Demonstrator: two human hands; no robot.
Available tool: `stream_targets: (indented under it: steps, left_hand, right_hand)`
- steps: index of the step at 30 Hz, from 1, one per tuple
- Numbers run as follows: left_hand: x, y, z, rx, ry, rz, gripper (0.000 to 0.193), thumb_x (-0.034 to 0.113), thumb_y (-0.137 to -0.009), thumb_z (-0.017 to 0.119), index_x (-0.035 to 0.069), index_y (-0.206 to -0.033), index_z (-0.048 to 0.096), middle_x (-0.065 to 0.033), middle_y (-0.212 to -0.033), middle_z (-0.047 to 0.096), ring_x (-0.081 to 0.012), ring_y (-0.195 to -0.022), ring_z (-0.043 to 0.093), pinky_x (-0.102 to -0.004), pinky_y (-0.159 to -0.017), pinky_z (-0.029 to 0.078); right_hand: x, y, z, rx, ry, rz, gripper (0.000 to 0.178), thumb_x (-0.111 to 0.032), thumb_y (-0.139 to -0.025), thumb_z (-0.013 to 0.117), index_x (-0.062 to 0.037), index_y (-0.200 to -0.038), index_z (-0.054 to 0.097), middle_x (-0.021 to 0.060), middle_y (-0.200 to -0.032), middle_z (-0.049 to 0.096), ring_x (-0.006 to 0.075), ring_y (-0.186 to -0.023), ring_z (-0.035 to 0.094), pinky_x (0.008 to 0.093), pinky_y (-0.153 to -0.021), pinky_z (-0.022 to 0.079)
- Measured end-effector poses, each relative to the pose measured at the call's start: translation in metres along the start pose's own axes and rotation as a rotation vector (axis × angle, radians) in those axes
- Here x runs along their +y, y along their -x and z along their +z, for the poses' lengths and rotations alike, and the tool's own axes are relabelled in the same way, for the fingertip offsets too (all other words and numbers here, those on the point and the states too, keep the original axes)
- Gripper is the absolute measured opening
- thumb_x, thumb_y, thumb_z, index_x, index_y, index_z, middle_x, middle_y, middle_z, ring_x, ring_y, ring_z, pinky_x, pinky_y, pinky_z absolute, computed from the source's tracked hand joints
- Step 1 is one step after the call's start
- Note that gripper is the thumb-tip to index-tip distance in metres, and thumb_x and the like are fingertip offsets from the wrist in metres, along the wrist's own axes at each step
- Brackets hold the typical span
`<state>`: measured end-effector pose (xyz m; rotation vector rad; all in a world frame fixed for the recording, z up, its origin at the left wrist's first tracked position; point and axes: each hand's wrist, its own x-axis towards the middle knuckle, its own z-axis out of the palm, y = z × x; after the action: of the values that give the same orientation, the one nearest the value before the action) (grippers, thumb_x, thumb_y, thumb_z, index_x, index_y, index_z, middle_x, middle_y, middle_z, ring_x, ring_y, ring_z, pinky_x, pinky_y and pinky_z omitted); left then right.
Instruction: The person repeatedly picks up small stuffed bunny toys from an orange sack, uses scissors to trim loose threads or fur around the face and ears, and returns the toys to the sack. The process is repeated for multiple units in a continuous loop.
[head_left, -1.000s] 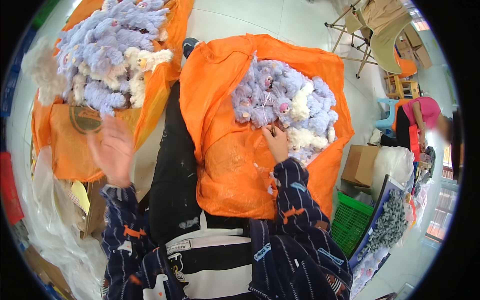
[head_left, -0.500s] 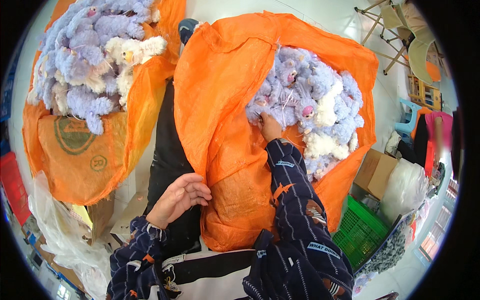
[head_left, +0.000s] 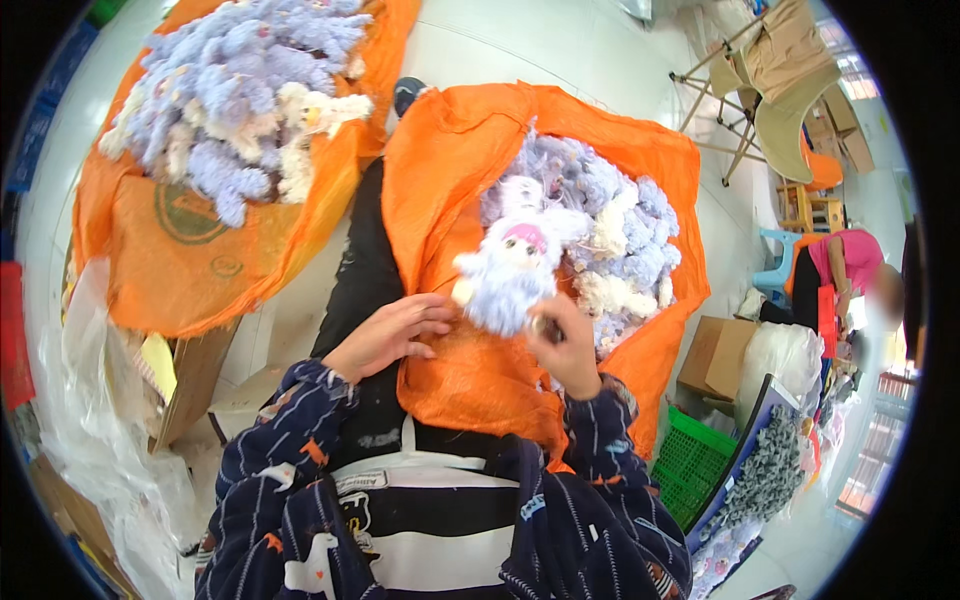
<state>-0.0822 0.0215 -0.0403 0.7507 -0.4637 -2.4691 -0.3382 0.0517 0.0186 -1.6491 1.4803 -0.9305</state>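
Observation:
A lavender plush toy (head_left: 505, 290) with white ears and a pink patch above its eyes is lifted over the front of an orange woven sack (head_left: 440, 150). My right hand (head_left: 568, 348) is closed at the toy's lower right side, with a small dark spot showing between the fingers. To the toy's left, my left hand (head_left: 398, 330) is open, its fingers spread over the sack's orange cloth. Behind the held toy, the open sack shows a heap of lavender and white plush toys (head_left: 635, 245).
A second orange sack (head_left: 150, 280) piled with similar toys stands at the left. Clear plastic sheeting (head_left: 85, 400) hangs below it. On the right are a cardboard box (head_left: 715, 358), a green crate (head_left: 690, 460) and a folding chair (head_left: 790, 110). Another person in pink (head_left: 855, 260) bends at far right.
My right hand has come out of the heap toward me with a plush toy in it. My left hand has moved right and slightly up, closer to the toy. The view has shifted.

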Motion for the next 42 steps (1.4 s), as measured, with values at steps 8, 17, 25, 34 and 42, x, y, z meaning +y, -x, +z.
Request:
stream_targets:
  steps: [8, 17, 25, 34, 42]
  left_hand:
    - [-0.04, 0.06, 0.034, 0.079, -0.057, 0.19, 0.04, 0.01, -0.082, 0.062, 0.003, -0.119, 0.048, -0.0076, -0.11, 0.057, -0.0162, -0.099, 0.056, -0.0293, -0.085, 0.046]
    - [-0.063, 0.079, 0.024, 0.058, -0.111, 0.404, 0.037, 0.01, -0.083, 0.061, 0.002, -0.117, 0.05, -0.0059, -0.109, 0.058, -0.013, -0.098, 0.056, -0.0273, -0.086, 0.045]
    - [-0.065, 0.09, 0.016, -0.019, -0.193, 0.213, 0.04, 0.013, -0.082, 0.063, 0.002, -0.118, 0.051, -0.0049, -0.11, 0.058, -0.0119, -0.099, 0.054, -0.0271, -0.087, 0.043]
    - [-0.065, 0.102, 0.015, -0.106, -0.561, 0.005, 0.04, 0.013, -0.078, 0.067, 0.002, -0.115, 0.054, -0.0042, -0.106, 0.06, -0.0116, -0.096, 0.054, -0.0277, -0.087, 0.042]
    - [0.051, 0.132, -0.027, 0.406, 0.268, 0.795, 0.04, 0.02, -0.089, 0.049, 0.003, -0.125, 0.041, -0.0144, -0.12, 0.051, -0.0229, -0.108, 0.052, -0.0346, -0.089, 0.045]
  right_hand:
    - [-0.06, 0.065, 0.049, -0.213, 0.47, -0.34, 0.029, -0.013, -0.066, 0.07, -0.0092, -0.092, 0.058, 0.0071, -0.073, 0.056, 0.0241, -0.059, 0.057, 0.031, -0.049, 0.045]
    - [-0.051, 0.084, 0.08, -0.016, 0.485, -0.077, 0.021, -0.021, -0.075, 0.065, -0.001, -0.074, 0.057, 0.0116, -0.056, 0.051, 0.0242, -0.048, 0.051, 0.0338, -0.046, 0.038]
    - [-0.055, 0.079, 0.061, 0.062, -0.104, 0.293, 0.02, -0.017, -0.082, 0.06, 0.0033, -0.083, 0.061, -0.0001, -0.065, 0.055, 0.0064, -0.058, 0.046, 0.0223, -0.053, 0.039]
    - [-0.04, 0.064, 0.086, 0.169, -0.403, 0.458, 0.022, -0.02, -0.079, 0.066, -0.0027, -0.07, 0.057, -0.0062, -0.061, 0.047, 0.0041, -0.054, 0.04, 0.0231, -0.047, 0.032]
    - [0.025, 0.066, 0.033, 0.311, -0.45, 0.488, 0.024, -0.023, -0.087, 0.055, 0.0005, -0.084, 0.061, 0.0023, -0.069, 0.06, 0.0052, -0.049, 0.046, 0.0188, -0.045, 0.036]
